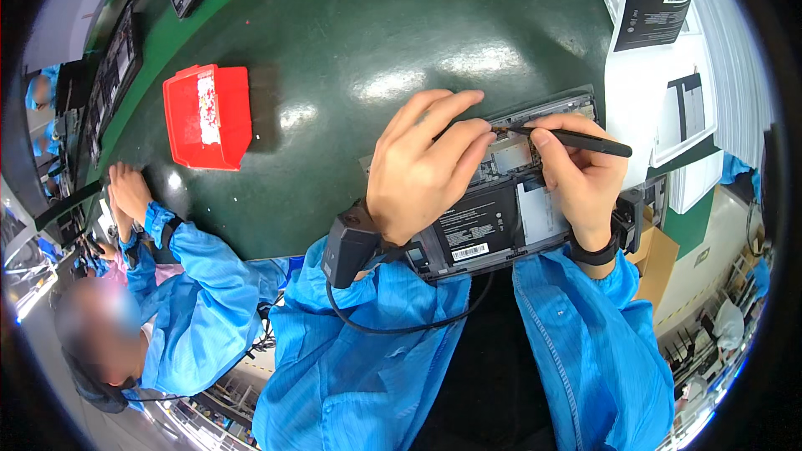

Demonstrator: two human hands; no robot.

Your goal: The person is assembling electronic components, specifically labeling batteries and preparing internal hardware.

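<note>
An opened laptop base (547, 238) lies in front of me, its battery (476, 225) and circuit board exposed. In my right hand (581, 175) is a pair of black tweezers (593, 143), closed between thumb and fingers. Their tip points left and touches or hovers just over the board near its upper edge. My left hand (422, 163) rests over the left part of the board. Its thumb and index fingertip come together beside the tweezer tip; whatever they pinch is too small or hidden to make out.
A red plastic bin (225, 117) sits on the green table (334, 42) to the left. Printed sheets and white stacks (702, 108) lie at right. More laptop parts (113, 75) stand along the far left. A co-worker's hands (129, 192) rest at the table's left edge.
</note>
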